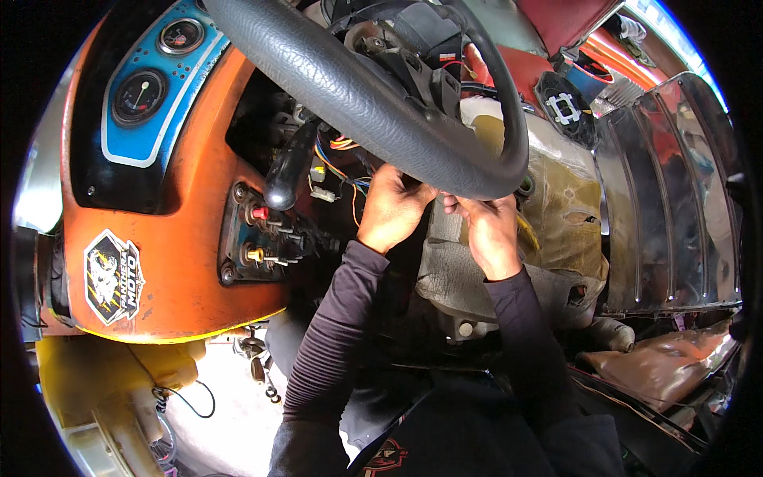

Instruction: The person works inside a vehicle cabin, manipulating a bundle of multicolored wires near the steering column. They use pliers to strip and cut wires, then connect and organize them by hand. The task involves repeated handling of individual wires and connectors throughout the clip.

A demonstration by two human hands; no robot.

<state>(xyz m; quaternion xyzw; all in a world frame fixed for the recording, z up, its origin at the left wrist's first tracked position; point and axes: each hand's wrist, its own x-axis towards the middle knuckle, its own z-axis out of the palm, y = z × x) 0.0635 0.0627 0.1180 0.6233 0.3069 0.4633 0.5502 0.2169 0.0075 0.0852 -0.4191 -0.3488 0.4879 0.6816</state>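
Just under the rim of a black steering wheel (373, 103), my left hand (389, 208) and my right hand (490, 232) come close together. The fingers of both are curled in a pinch, and the rim partly hides the left fingertips. Whatever lies between them is too small or too covered to make out. To the left of my left hand hang loose coloured wires (338, 163) and a pale plug connector (323, 193). A black lever knob (282, 189) sticks out beside these wires. My right hand is above a worn, pale floor covering (453, 262).
An orange dashboard (179, 262) with a blue gauge panel (119, 147) fills the left side. A switch plate (258, 270) with protruding metal parts sits near my left forearm. On the right are a round black speaker (566, 110) and a ribbed shiny panel (671, 199).
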